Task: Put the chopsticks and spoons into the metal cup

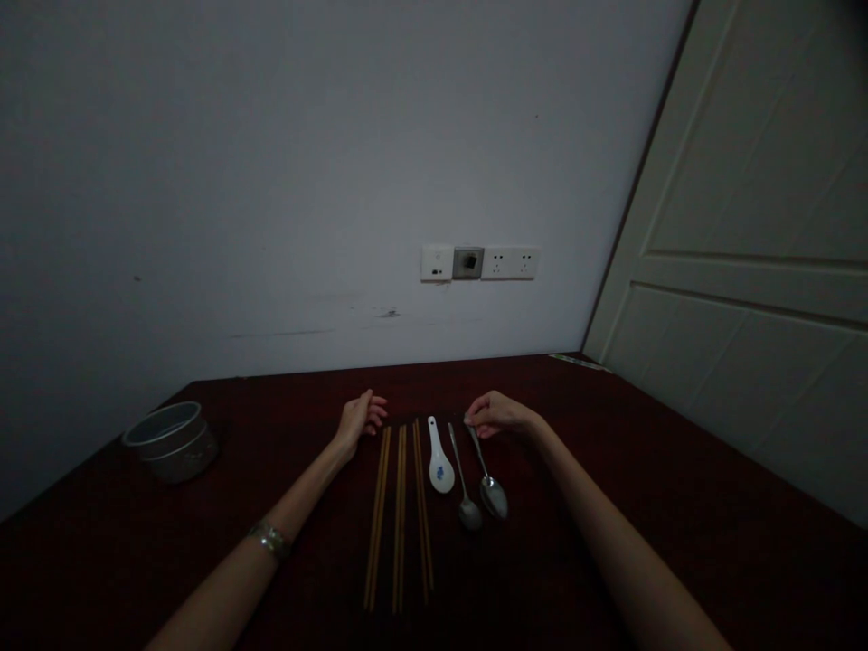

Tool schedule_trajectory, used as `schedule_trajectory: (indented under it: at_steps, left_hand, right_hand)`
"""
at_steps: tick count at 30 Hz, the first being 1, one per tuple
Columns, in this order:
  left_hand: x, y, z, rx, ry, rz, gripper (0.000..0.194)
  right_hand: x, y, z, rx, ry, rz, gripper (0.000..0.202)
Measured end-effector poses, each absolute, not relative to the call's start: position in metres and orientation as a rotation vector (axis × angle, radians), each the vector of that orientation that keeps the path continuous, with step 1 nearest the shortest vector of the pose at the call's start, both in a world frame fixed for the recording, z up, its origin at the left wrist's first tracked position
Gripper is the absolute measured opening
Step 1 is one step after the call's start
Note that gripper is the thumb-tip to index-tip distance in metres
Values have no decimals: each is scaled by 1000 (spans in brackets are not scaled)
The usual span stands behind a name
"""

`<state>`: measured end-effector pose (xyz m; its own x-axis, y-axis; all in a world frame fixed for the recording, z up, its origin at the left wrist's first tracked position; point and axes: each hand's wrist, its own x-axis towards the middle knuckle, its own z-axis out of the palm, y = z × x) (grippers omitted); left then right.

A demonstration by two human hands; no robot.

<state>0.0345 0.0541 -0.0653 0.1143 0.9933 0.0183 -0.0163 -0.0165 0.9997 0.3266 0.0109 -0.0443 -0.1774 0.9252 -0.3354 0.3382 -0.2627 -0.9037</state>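
On the dark red table lie three pairs of wooden chopsticks, side by side. To their right is a white spoon with a blue mark, then a small metal spoon and a larger metal spoon. My right hand pinches the handle end of the larger spoon, whose bowl points toward me. My left hand holds nothing, fingers apart and slightly curled, just left of the chopsticks' far ends. A bracelet circles my left wrist.
A round metal container stands at the table's left side. Behind the table is a pale wall with sockets and switches. A white panelled door rises at the right. A thin strip lies at the back right edge.
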Motion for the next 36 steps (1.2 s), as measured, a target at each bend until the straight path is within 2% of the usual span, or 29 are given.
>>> schedule_trajectory:
  at_steps: [10,20,36]
  left_hand:
    - [55,40,-62,1905,982,925,38]
    - [58,26,-59,1954,904,769,51]
    - [56,33,-66,1895,907,796,52]
  right_hand:
    - [330,14,-53,-1723,-1714,1395,35]
    - [333,15,-53,-1714,-1726,1443,38]
    - [335,11,-51,-1705,-1684,1445,36]
